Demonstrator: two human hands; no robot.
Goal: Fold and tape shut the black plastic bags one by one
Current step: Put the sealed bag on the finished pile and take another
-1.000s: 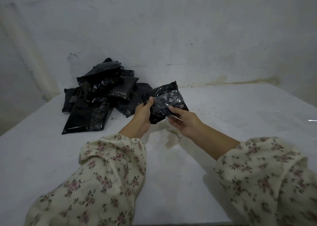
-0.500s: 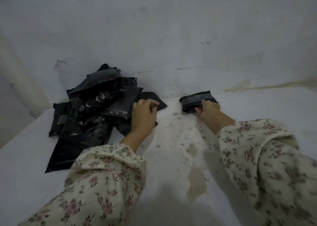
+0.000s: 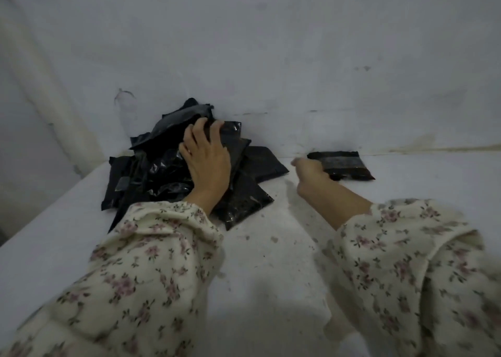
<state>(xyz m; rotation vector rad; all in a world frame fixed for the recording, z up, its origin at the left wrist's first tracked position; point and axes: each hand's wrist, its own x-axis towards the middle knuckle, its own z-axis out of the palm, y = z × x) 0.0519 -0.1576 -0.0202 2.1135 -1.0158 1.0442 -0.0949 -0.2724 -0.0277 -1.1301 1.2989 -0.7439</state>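
A pile of black plastic bags [image 3: 162, 175] lies at the back left of the white table [image 3: 271, 261], against the wall. My left hand [image 3: 207, 161] rests on top of the pile, fingers spread, their tips bent onto an upper bag [image 3: 234, 142]. A folded, taped black bag [image 3: 344, 164] lies alone at the back right. My right hand [image 3: 311, 175] is blurred and sits just left of that bag, at its near corner, fingers loosely curled with nothing in them.
A white wall [image 3: 298, 58] rises directly behind the bags. The table surface shows stains and specks [image 3: 273, 238] in the middle. My floral sleeves [image 3: 151, 261] cover the near part of the table.
My right hand set the folded bag down at the back right and has let go of it, drawing back left. My left hand moved up onto the pile.
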